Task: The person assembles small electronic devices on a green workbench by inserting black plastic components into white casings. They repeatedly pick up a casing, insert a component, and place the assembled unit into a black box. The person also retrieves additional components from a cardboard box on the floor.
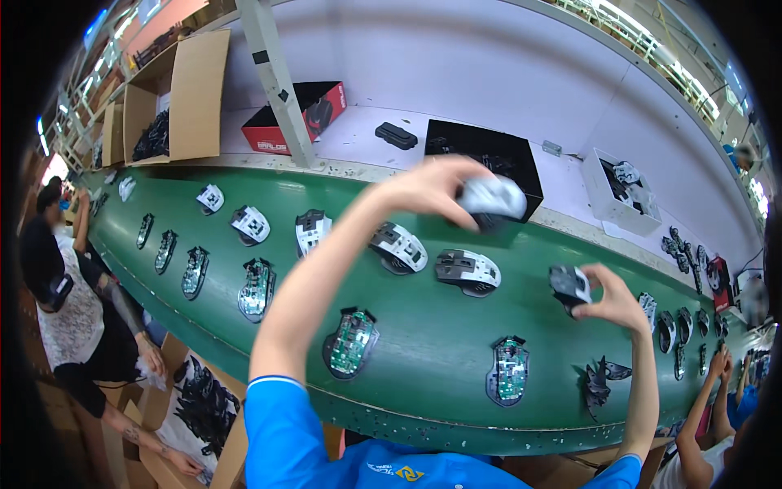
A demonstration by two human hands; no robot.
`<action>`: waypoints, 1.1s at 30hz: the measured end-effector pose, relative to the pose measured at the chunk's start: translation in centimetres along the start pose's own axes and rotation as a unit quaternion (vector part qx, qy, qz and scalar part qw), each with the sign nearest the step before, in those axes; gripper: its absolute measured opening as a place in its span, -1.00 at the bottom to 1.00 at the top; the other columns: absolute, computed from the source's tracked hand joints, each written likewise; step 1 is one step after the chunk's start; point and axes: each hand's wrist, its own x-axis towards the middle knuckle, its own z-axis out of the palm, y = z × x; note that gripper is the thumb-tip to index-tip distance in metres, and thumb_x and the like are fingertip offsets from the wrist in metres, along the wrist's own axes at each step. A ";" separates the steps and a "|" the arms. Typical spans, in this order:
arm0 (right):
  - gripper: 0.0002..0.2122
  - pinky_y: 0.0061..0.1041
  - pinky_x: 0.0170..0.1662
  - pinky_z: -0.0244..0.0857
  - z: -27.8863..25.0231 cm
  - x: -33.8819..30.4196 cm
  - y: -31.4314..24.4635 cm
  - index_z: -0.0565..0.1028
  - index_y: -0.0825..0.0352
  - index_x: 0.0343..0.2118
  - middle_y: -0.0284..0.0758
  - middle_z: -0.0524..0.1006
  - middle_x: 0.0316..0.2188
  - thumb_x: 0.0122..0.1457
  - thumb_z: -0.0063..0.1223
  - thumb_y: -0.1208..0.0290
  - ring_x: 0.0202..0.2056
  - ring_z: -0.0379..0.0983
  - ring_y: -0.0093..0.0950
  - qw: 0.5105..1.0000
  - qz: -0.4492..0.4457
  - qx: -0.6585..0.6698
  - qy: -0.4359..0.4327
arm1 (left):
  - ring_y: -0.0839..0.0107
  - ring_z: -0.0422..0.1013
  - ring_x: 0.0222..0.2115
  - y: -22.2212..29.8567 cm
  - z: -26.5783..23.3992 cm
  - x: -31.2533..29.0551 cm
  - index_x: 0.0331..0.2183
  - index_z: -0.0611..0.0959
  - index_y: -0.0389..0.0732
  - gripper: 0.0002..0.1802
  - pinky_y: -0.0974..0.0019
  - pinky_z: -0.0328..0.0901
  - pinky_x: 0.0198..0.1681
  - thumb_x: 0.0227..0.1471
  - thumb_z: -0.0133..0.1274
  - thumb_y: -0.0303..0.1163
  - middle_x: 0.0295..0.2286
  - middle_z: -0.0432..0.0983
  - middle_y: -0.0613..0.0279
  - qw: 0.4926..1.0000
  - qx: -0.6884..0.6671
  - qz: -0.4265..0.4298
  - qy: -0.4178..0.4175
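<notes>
My left hand (pixel 436 186) is closed on a white and dark computer mouse (pixel 494 198), blurred by motion, raised in front of the black box. To the right, my right hand (pixel 612 301) grips another dark and white mouse (pixel 568 285) by its side, low over the green belt (pixel 423 350). Between the hands lies a white and grey mouse (pixel 469 271), with a similar mouse (pixel 399 248) beside my left forearm. Closer to me, mouse bases with bare green circuit boards rest on the belt, one at left (pixel 352 344) and one at right (pixel 510 371).
Dark plastic pieces (pixel 599 385) lie near my right forearm. Along the back shelf stand a red box (pixel 269 130), a black box (pixel 528 167), a white box (pixel 623 200) and a cardboard carton (pixel 195 98). A person (pixel 73 285) works at far left; other people's hands (pixel 720 363) show at right.
</notes>
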 end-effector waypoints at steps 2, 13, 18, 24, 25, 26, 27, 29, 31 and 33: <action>-0.35 -0.42 -0.04 0.23 0.8 3.6 -6.3 0.41 0.38 -0.10 -0.22 0.45 -0.19 -0.33 0.35 0.19 -0.15 0.38 -0.36 0.993 -0.117 0.019 0.017 | 0.36 0.39 -0.20 -1.1 -5.7 -3.2 -0.03 0.43 -0.30 -0.21 0.28 0.32 -0.16 -0.39 0.29 -0.29 -0.19 0.45 0.05 0.972 0.077 -0.157 0.158; -0.52 -0.26 -0.21 0.37 21.2 31.4 -21.4 0.40 0.44 -0.27 -0.14 0.40 -0.23 -0.26 0.28 0.26 -0.15 0.40 -0.25 0.968 -0.063 -0.170 0.176 | 0.09 0.38 -0.14 -12.8 -13.3 -10.0 -0.10 0.49 -0.21 -0.22 0.14 0.28 -0.08 -0.43 0.24 -0.01 -0.18 0.43 -0.02 0.752 0.333 -0.352 0.447; -0.49 -0.28 -0.22 0.38 22.8 32.2 -20.0 0.41 0.46 -0.25 -0.13 0.44 -0.27 -0.23 0.28 0.20 -0.18 0.42 -0.25 0.975 0.010 -0.134 0.175 | -0.06 0.37 -0.16 -14.3 -13.2 -7.6 -0.10 0.47 -0.20 -0.27 0.01 0.31 -0.14 -0.38 0.20 -0.06 -0.16 0.39 0.04 0.734 0.425 -0.402 0.344; -0.54 -0.38 -0.29 0.39 17.9 19.5 -18.9 0.39 0.34 -0.20 -0.23 0.44 -0.28 -0.22 0.22 0.30 -0.23 0.40 -0.29 0.926 -0.257 -0.174 0.215 | 0.04 0.43 -0.17 -21.6 -15.9 -5.9 -0.29 0.62 -0.23 -0.31 0.05 0.32 -0.18 -0.36 0.17 0.17 -0.25 0.52 -0.06 0.760 0.401 -0.461 0.221; -0.57 -0.39 -0.29 0.39 15.9 15.7 -17.8 0.39 0.33 -0.18 -0.23 0.44 -0.27 -0.19 0.17 0.34 -0.21 0.40 -0.30 0.920 -0.300 -0.154 0.197 | 0.02 0.42 -0.17 -22.6 -16.5 -6.5 -0.31 0.62 -0.23 -0.32 0.03 0.31 -0.17 -0.34 0.15 0.18 -0.25 0.51 -0.07 0.754 0.414 -0.461 0.218; -0.59 -0.40 -0.29 0.39 14.2 11.4 -15.3 0.39 0.32 -0.16 -0.23 0.43 -0.25 -0.15 0.12 0.38 -0.19 0.39 -0.31 0.913 -0.342 -0.135 0.177 | 0.01 0.40 -0.14 -22.0 -15.3 -5.8 -0.21 0.57 -0.23 -0.28 0.02 0.30 -0.14 -0.31 0.14 0.17 -0.19 0.48 -0.08 0.743 0.414 -0.477 0.222; -0.59 -0.40 -0.27 0.38 13.3 8.2 -13.3 0.39 0.31 -0.15 -0.22 0.43 -0.25 -0.15 0.11 0.39 -0.18 0.39 -0.32 0.919 -0.306 -0.171 0.178 | 0.01 0.37 -0.10 -20.9 -15.0 -6.5 -0.05 0.46 -0.18 -0.18 0.03 0.27 -0.09 -0.30 0.14 0.16 -0.12 0.44 -0.07 0.726 0.427 -0.481 0.242; -0.59 -0.36 -0.18 0.36 9.6 1.8 -8.8 0.40 0.30 -0.14 -0.21 0.43 -0.21 -0.16 0.10 0.43 -0.14 0.37 -0.30 0.949 -0.185 -0.227 0.114 | 0.00 0.34 -0.06 -22.5 -15.7 -7.4 0.05 0.36 -0.13 -0.11 0.06 0.25 -0.05 -0.29 0.14 0.16 -0.09 0.42 -0.04 0.721 0.441 -0.474 0.247; -0.51 -0.31 -0.04 0.28 4.9 -4.5 -3.8 0.37 0.34 -0.10 -0.20 0.40 -0.14 -0.22 0.14 0.50 -0.08 0.31 -0.23 0.966 -0.049 -0.212 0.142 | 0.02 0.34 -0.05 -21.6 -15.2 -7.0 0.05 0.35 -0.17 -0.09 0.04 0.23 -0.04 -0.28 0.13 0.17 -0.10 0.41 -0.14 0.728 0.441 -0.466 0.242; -0.35 -0.28 0.06 0.19 1.9 -10.6 0.9 0.27 0.33 0.01 -0.15 0.29 -0.03 -0.26 0.23 0.44 0.03 0.18 -0.17 0.964 0.088 -0.226 0.113 | 0.01 0.34 -0.05 -19.6 -15.5 -7.7 0.07 0.33 -0.18 -0.08 0.03 0.22 -0.02 -0.27 0.12 0.17 -0.12 0.40 -0.21 0.722 0.457 -0.447 0.265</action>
